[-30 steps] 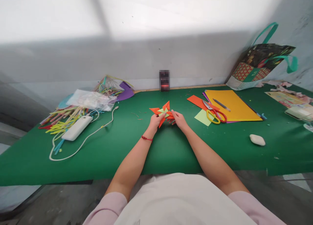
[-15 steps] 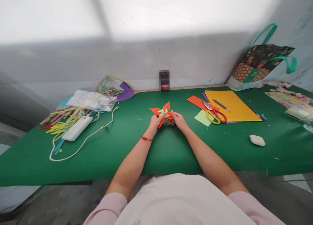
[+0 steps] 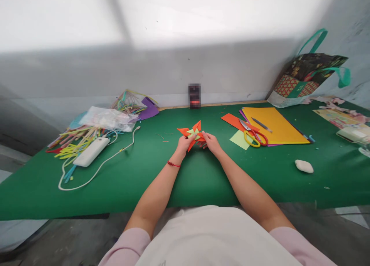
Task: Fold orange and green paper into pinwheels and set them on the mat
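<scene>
Between my two hands is a folded paper star (image 3: 197,126), with orange points and a pale green centre. My left hand (image 3: 184,143) is closed on its lower left side, the thumb lying toward the green middle. From the right, my right hand (image 3: 212,143) pinches an orange point, its other fingers partly under the paper. The fingers hide parts of the star's lower and right points. A red cord bracelet (image 3: 173,164) circles my left wrist.
Scissors (image 3: 254,137) lie to the right on orange and light green paper, beside a yellow sheet stack (image 3: 277,123) with a pen (image 3: 261,124). A white power bank (image 3: 91,151) with a cable and paper strips (image 3: 69,152) are at left. A phone (image 3: 194,96) leans on the wall.
</scene>
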Demonstrator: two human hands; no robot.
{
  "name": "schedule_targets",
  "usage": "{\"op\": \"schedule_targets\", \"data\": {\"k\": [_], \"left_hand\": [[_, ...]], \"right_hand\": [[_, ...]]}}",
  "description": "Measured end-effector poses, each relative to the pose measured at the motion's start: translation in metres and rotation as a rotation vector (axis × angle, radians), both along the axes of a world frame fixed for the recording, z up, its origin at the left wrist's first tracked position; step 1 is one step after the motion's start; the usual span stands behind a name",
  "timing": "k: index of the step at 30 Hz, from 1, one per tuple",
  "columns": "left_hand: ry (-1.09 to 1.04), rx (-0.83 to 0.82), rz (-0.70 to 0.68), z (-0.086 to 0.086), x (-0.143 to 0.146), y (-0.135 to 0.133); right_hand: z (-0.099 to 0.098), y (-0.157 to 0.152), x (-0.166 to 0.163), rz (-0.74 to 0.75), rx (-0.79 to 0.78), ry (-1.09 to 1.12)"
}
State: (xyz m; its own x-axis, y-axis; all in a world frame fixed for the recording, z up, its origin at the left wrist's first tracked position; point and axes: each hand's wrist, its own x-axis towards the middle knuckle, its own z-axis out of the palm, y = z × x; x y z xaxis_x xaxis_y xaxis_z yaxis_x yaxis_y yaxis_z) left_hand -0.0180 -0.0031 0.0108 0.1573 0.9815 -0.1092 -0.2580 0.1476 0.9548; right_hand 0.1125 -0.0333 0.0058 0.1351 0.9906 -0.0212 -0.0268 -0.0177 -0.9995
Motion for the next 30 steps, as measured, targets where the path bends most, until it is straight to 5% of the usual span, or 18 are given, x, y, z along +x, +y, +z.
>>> {"op": "schedule_targets", "data": {"k": [30], "left_hand": [[0.011, 0.009, 0.01, -0.006, -0.0006, 0.0022]], "right_hand": [[-0.0036, 0.0004, 0.0017, 0.047, 0.083, -0.095]]}}
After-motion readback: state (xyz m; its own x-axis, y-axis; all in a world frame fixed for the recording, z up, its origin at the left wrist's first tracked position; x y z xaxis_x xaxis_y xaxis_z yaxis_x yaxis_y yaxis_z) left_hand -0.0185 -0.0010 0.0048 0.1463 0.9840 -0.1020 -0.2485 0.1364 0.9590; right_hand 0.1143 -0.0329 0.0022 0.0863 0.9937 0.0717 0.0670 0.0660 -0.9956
